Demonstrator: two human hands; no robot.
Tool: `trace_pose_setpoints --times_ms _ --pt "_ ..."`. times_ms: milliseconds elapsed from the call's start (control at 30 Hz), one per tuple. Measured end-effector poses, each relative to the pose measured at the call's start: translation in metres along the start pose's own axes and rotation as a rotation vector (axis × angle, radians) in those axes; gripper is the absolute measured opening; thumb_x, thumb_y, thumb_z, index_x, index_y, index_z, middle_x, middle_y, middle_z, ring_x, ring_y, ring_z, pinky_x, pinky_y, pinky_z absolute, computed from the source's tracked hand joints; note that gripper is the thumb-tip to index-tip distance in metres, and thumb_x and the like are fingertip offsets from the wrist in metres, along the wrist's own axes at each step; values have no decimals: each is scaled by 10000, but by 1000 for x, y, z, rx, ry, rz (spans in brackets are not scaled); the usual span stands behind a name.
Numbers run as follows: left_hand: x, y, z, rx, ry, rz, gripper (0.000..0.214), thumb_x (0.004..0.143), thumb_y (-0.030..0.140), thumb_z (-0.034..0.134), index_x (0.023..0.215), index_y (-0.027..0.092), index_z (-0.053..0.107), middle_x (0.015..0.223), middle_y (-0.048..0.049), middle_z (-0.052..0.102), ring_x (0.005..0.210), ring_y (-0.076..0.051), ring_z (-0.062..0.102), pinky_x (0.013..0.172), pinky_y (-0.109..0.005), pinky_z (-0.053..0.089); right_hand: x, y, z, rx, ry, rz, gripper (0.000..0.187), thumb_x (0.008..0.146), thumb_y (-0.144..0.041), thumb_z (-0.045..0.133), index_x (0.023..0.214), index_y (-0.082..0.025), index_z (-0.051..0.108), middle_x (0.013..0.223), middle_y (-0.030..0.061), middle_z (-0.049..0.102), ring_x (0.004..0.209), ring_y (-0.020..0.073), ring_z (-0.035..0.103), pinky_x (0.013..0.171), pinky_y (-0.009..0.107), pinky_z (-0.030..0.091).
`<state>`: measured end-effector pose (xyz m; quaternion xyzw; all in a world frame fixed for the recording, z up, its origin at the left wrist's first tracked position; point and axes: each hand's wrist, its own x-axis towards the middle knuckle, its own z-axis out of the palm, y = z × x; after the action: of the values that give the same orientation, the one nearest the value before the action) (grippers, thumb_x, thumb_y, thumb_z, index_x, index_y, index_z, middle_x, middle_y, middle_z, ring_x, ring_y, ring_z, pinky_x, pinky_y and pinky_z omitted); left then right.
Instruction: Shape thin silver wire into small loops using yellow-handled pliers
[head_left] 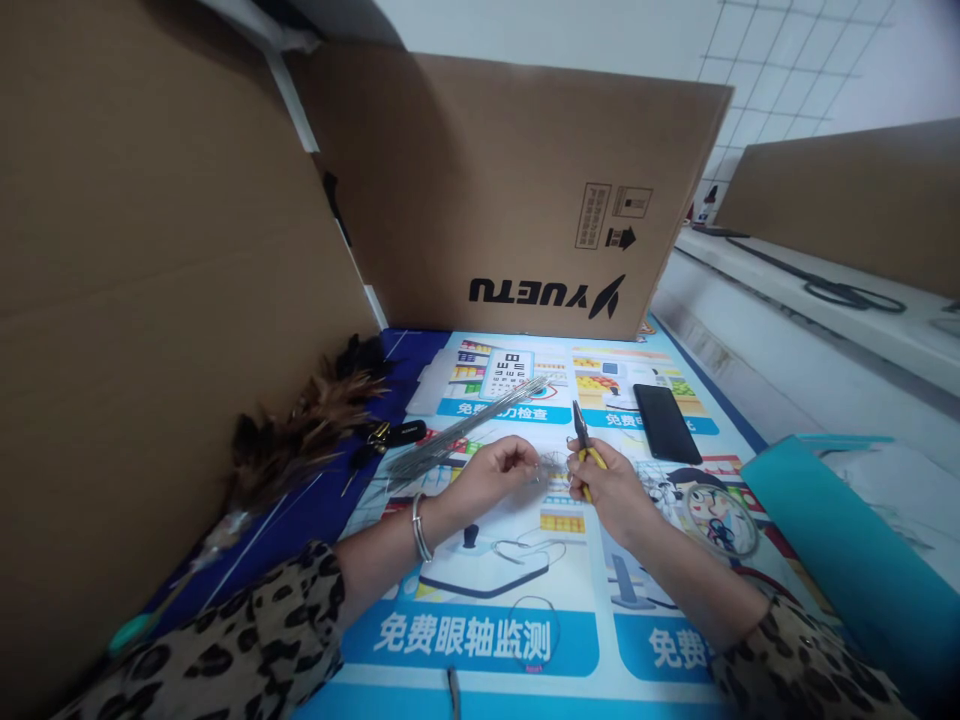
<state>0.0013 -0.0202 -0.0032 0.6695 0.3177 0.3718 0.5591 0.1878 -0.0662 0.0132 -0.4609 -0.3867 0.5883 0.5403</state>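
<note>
My right hand [611, 485] is closed round yellow-handled pliers [591, 458], their dark jaws pointing away from me. Facing it, my left hand [495, 475] is pinched on what looks like a thin silvery wire [537, 477]; motion blurs that spot. Fine wire loops [555, 465] show in the gap between both hands. Beyond my left hand lies a bundle of straight thin metal wires [476, 424], slanting across the printed mat [585, 590]. A bent wire shape [529, 550] rests on the mat nearer to me.
A black phone [666, 424] lies to the right, with a teal folder or box [847, 560] nearer. Left are a brown feather duster [300, 425] and a black key fob [405, 433]. Cardboard panels [525, 190] stand behind and left. A round clear dish [721, 520] sits by my right forearm.
</note>
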Motion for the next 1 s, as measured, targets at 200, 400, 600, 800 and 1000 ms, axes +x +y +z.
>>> trace_pose_setpoints --times_ms 200,400,600,800,1000 --pt "3 -6 2 -3 52 -5 181 738 272 621 851 149 552 759 -3 560 649 -94 500 611 -229 384 0 0 1 15 0 -21 272 684 -264 657 924 -205 545 660 -50 469 524 76 439 509 238 370" --pt "1 -6 1 32 51 -32 168 725 288 632 771 140 567 659 8 540 611 -95 482 575 -222 373 0 0 2 29 22 -31 285 668 -291 676 910 -212 546 661 -56 475 524 77 444 513 242 376" --pt "-4 7 9 -222 87 -125 238 735 313 638 875 164 516 680 23 522 548 -65 467 482 -185 325 0 -1 4 36 27 -61 280 674 -278 672 914 -210 545 682 -47 499 535 82 466 531 249 388" --pt "-13 21 23 -413 40 -270 262 700 282 677 828 154 489 667 23 520 485 -45 452 427 -179 298 0 -4 9 79 71 -108 280 662 -262 673 904 -219 540 696 -45 504 563 90 482 538 249 393" --pt "-14 27 29 -481 -55 -354 305 668 267 704 862 152 499 683 19 530 472 -40 448 401 -168 288 -2 -3 19 66 55 -109 279 666 -271 654 913 -226 532 673 -47 491 584 104 489 536 245 390"
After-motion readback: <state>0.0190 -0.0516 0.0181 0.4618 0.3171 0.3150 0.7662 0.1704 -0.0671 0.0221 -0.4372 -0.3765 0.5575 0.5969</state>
